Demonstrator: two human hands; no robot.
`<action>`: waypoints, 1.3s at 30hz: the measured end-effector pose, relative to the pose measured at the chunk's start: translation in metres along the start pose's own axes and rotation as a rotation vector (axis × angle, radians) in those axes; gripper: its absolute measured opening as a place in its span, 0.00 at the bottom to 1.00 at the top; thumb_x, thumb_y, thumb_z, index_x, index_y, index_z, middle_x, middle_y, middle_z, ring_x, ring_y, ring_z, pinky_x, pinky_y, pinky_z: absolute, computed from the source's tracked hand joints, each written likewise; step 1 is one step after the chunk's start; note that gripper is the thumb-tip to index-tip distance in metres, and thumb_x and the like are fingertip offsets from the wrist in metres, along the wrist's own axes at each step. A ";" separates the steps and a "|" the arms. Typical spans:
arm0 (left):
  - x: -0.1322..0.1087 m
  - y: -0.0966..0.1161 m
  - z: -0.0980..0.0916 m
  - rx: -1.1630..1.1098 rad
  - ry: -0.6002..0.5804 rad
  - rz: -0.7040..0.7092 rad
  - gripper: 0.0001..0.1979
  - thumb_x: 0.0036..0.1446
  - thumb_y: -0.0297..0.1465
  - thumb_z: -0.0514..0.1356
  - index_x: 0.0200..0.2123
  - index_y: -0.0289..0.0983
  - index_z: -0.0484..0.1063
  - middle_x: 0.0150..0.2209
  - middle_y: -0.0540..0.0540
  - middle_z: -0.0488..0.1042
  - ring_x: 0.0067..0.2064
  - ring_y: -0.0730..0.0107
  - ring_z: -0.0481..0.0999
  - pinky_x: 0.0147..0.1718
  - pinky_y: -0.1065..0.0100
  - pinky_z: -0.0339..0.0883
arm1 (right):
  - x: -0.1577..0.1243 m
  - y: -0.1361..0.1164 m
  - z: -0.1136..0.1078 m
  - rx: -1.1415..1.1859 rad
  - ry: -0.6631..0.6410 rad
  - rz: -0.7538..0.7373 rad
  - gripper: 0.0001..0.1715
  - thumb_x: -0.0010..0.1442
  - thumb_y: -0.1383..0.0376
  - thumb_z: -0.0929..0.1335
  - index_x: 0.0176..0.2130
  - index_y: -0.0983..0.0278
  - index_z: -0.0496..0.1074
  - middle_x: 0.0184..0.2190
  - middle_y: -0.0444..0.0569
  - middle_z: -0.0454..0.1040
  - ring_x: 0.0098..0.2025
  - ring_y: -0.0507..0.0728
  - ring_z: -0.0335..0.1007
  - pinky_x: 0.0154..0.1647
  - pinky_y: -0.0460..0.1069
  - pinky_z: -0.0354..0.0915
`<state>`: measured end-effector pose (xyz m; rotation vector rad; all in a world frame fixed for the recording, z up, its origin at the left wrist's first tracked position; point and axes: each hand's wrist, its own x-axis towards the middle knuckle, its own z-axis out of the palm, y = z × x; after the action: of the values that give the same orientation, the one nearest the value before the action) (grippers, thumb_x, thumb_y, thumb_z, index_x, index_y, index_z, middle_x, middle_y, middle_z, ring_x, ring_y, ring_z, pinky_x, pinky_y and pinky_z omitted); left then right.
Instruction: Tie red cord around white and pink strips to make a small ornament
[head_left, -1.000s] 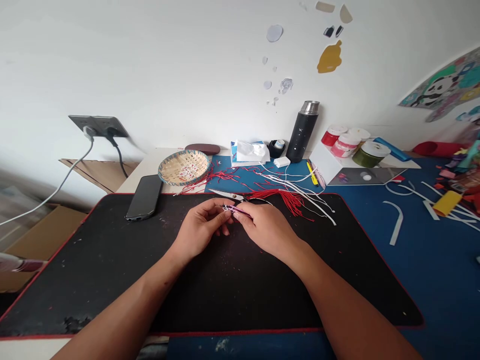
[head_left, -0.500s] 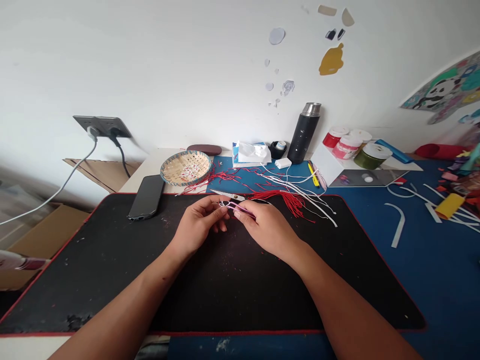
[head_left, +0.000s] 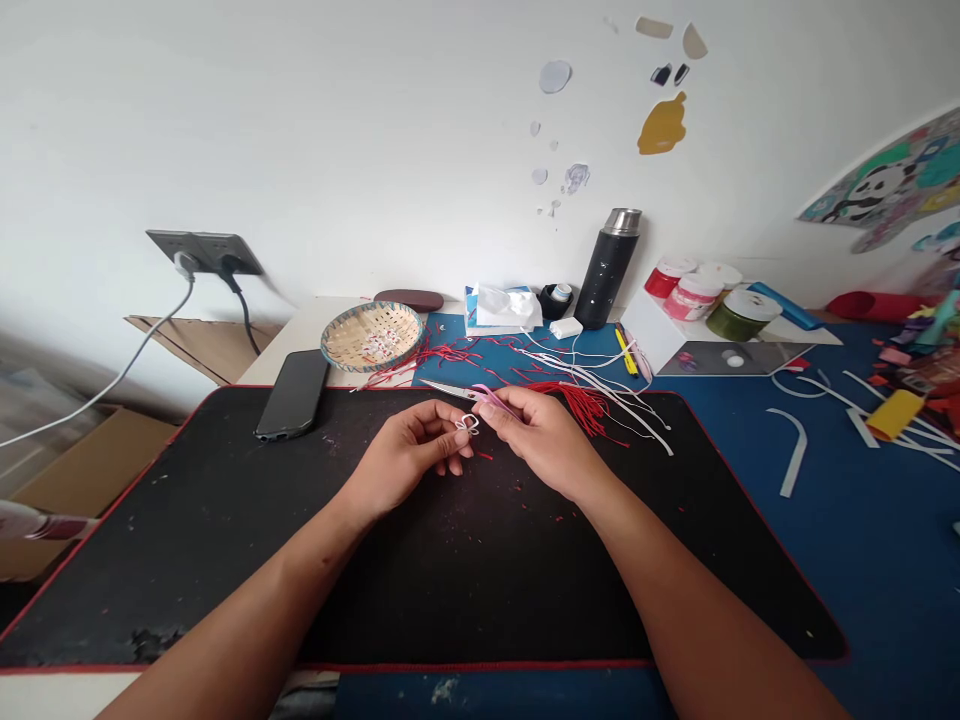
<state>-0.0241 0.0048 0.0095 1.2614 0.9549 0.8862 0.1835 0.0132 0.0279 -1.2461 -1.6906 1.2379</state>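
Above the black mat [head_left: 465, 560], my left hand [head_left: 409, 445] pinches a small looped white cord [head_left: 468, 425] between thumb and fingertips. Close by on its right, my right hand [head_left: 540, 435] is closed around a slim pink tool [head_left: 495, 401], whose exact kind I cannot make out. The tool's front end is just above the white loops. Behind the hands lie scissors, their pointed blade [head_left: 444, 387] showing and their handles hidden. A bundle of red cords [head_left: 581, 405] rests beyond my right hand, beside long white cords [head_left: 622, 390].
A phone [head_left: 294, 395] lies at the mat's left rear. Behind stand a woven basket [head_left: 352, 338] with small bits, a tissue pack [head_left: 504, 308], a black flask [head_left: 609, 270] and paint jars [head_left: 694, 296]. Coloured scraps [head_left: 922, 390] are piled at far right.
My right hand has drawn slightly away from my left, with the pink tool lifted clear. The white loops now show more openly, and a small red scrap is visible on the mat below.
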 end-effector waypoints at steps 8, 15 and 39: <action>0.002 -0.003 -0.002 -0.064 0.001 -0.014 0.21 0.58 0.43 0.72 0.47 0.37 0.74 0.33 0.47 0.80 0.29 0.69 0.77 0.28 0.69 0.66 | 0.000 0.003 0.001 -0.005 -0.028 0.000 0.17 0.67 0.52 0.69 0.36 0.64 0.74 0.28 0.42 0.67 0.29 0.52 0.59 0.29 0.47 0.56; 0.002 -0.003 -0.002 -0.056 -0.045 -0.079 0.17 0.58 0.44 0.72 0.38 0.36 0.78 0.32 0.46 0.80 0.27 0.72 0.73 0.25 0.70 0.61 | 0.000 0.002 0.001 0.151 -0.045 0.055 0.19 0.66 0.49 0.70 0.37 0.63 0.73 0.23 0.38 0.59 0.23 0.50 0.50 0.25 0.47 0.50; 0.001 -0.001 -0.001 -0.153 -0.014 -0.071 0.20 0.53 0.46 0.74 0.29 0.34 0.78 0.25 0.47 0.78 0.25 0.73 0.71 0.27 0.70 0.63 | 0.001 0.006 0.007 0.503 -0.162 0.189 0.24 0.60 0.48 0.77 0.36 0.63 0.70 0.22 0.34 0.51 0.21 0.46 0.39 0.22 0.47 0.36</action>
<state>-0.0250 0.0062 0.0083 1.0961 0.8986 0.8768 0.1790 0.0122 0.0202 -1.0290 -1.2670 1.7848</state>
